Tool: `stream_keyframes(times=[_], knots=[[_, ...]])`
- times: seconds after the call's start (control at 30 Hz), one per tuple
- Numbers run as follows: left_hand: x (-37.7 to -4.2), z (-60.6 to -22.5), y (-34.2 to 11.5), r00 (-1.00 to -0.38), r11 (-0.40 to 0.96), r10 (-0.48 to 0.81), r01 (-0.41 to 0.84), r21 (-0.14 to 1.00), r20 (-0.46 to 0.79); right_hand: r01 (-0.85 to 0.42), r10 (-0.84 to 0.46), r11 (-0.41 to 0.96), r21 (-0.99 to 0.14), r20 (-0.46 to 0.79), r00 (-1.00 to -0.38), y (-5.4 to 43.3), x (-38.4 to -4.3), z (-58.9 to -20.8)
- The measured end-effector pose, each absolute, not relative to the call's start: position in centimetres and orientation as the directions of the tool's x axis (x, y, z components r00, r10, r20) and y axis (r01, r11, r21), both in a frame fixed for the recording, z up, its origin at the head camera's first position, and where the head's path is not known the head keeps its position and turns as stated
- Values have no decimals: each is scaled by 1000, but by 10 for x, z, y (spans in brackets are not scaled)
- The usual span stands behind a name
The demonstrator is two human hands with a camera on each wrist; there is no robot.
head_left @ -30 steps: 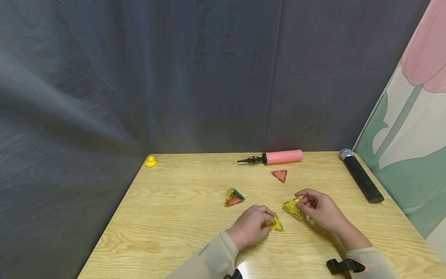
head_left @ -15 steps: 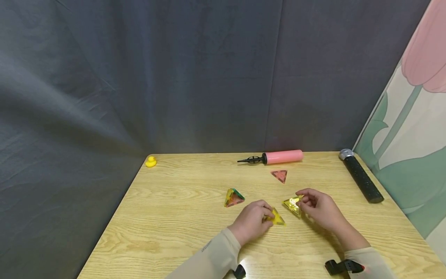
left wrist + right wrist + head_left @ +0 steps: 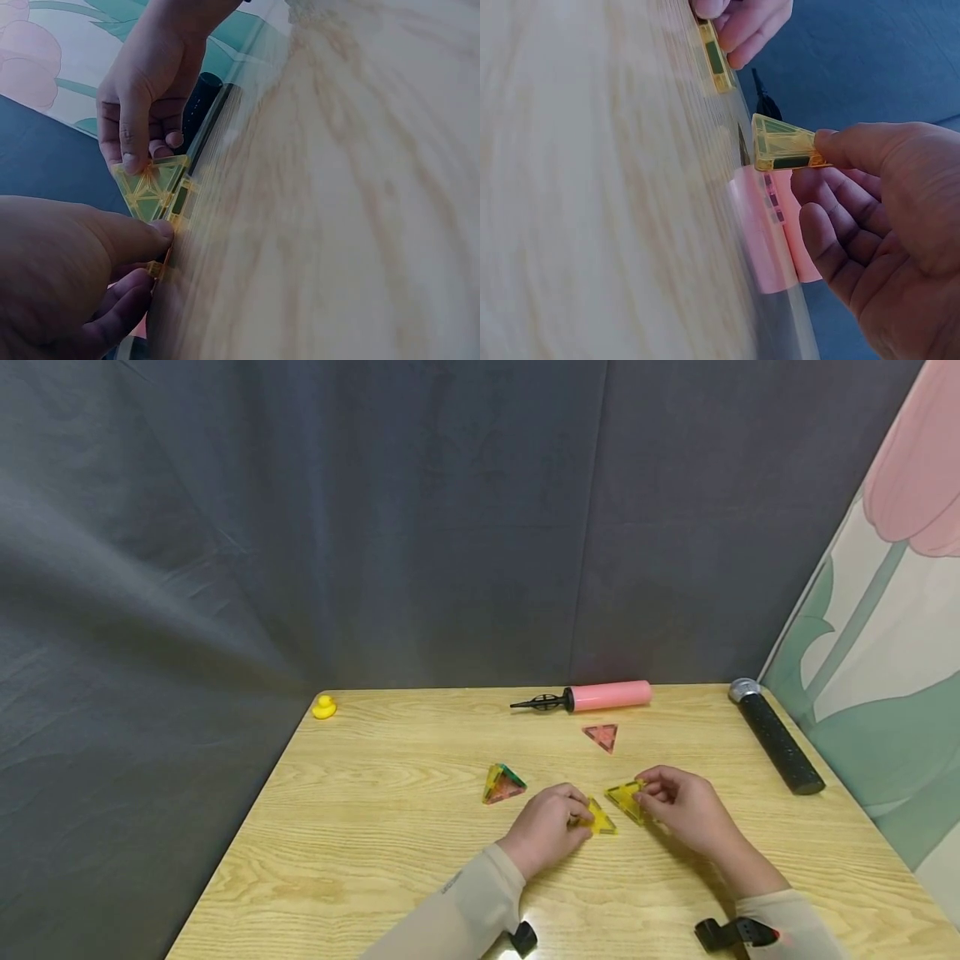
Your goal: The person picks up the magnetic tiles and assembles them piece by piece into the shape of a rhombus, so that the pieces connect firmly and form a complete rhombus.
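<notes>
My left hand (image 3: 550,831) pinches a yellow translucent triangular magnetic tile (image 3: 602,820) low over the wooden table. Just to its right, my right hand (image 3: 686,806) holds a second yellow triangular tile (image 3: 624,798) between thumb and fingers. In the right wrist view this second tile (image 3: 784,145) is tilted, its dark magnet strip showing along one edge. A narrow gap parts the two tiles in the head view. Behind the left hand stands a small pyramid (image 3: 504,784) of yellow, green and red tiles. One red triangular tile (image 3: 602,737) lies flat farther back.
At the table's back edge lies a pink hand pump (image 3: 609,696) with a black nozzle. A black microphone (image 3: 776,739) with a silver head rests along the right side. The yellow rubber duck (image 3: 325,707) sits at the back left corner. A dark curtain (image 3: 450,527) hangs behind.
My left hand has moved slightly right and away from me with its yellow tile, narrowing the gap to the other tile. The right hand has stayed nearly in place.
</notes>
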State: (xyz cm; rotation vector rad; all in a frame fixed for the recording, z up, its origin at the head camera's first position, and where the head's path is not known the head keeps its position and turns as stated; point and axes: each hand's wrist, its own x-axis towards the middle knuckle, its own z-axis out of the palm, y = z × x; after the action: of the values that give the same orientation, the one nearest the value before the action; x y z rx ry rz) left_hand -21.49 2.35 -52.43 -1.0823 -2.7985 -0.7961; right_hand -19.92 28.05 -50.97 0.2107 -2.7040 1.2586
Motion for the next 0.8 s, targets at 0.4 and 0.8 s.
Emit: stream_keyframes(times=[0.4, 0.8], knots=[[-215, -523, 28, -782, 628, 585, 604, 490, 214, -179, -58, 655, -734, 187, -981, 278, -199, -510], [-218, -528, 33, -774, 619, 585, 618, 484, 240, -187, -62, 667, -721, 197, -978, 276, -199, -511]])
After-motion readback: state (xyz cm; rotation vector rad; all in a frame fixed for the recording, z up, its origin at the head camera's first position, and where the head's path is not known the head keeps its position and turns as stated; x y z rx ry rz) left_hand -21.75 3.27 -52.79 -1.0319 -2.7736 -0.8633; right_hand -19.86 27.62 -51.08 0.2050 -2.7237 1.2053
